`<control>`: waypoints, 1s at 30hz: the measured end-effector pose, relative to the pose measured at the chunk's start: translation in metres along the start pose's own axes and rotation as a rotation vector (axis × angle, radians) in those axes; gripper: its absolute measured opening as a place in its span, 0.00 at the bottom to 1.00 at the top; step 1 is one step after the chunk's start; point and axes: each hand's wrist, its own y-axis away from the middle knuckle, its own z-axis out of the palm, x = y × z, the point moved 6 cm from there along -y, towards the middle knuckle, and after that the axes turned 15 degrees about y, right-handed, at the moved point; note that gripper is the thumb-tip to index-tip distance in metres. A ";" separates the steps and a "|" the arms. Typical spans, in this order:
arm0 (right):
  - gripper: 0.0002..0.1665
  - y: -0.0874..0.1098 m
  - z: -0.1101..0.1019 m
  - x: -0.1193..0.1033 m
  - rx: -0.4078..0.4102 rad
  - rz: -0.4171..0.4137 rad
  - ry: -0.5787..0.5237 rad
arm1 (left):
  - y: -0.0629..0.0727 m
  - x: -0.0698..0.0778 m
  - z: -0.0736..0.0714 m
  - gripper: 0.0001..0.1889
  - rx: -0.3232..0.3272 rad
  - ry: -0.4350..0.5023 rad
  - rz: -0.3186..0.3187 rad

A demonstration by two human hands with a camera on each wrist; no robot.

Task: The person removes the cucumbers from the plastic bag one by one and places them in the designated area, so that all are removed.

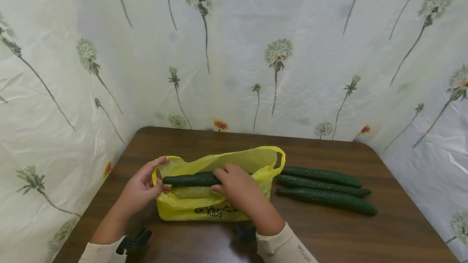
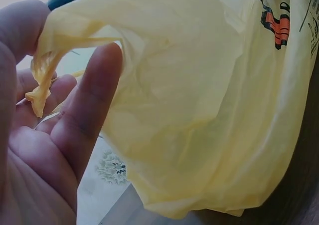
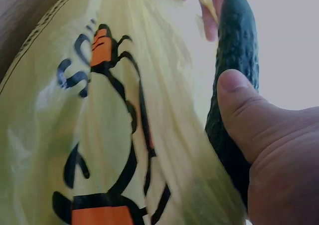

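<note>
A yellow plastic bag (image 1: 172,211) with dark printing on its front lies on the table with its mouth spread. My left hand (image 1: 140,186) holds the bag's left handle, and the yellow loop (image 2: 47,68) passes between the thumb and fingers in the left wrist view. Over the open mouth, my right hand (image 1: 239,186) grips a dark green cucumber (image 1: 191,180) from above. It lies lengthwise along the opening, one end close to the left fingers. The right thumb presses along the cucumber's bumpy side (image 3: 239,40) in the right wrist view.
Three more cucumbers (image 1: 327,199) lie side by side on the brown wooden table (image 1: 329,234), right of the bag, their near ends close to it. A curtain (image 1: 234,52) with a dandelion print hangs behind the table and along both sides.
</note>
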 end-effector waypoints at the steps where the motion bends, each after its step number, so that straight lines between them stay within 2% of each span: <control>1: 0.22 0.000 -0.001 0.000 0.009 -0.003 -0.002 | 0.000 0.000 0.000 0.37 -0.001 0.009 -0.004; 5: 0.23 -0.001 -0.009 -0.003 0.060 -0.027 0.007 | -0.001 0.001 0.001 0.40 -0.002 0.024 -0.015; 8: 0.25 0.000 -0.016 -0.005 0.120 -0.056 0.014 | -0.002 0.002 0.000 0.40 0.012 -0.015 -0.006; 13: 0.25 0.001 -0.034 -0.011 0.280 -0.137 -0.020 | -0.002 0.001 -0.002 0.38 0.046 -0.084 -0.004; 18: 0.23 0.005 -0.053 -0.019 0.419 -0.230 -0.039 | -0.002 0.000 -0.001 0.34 0.035 -0.050 -0.008; 30: 0.24 0.015 -0.075 -0.022 0.465 -0.244 -0.002 | -0.001 -0.003 0.001 0.33 0.022 -0.039 0.023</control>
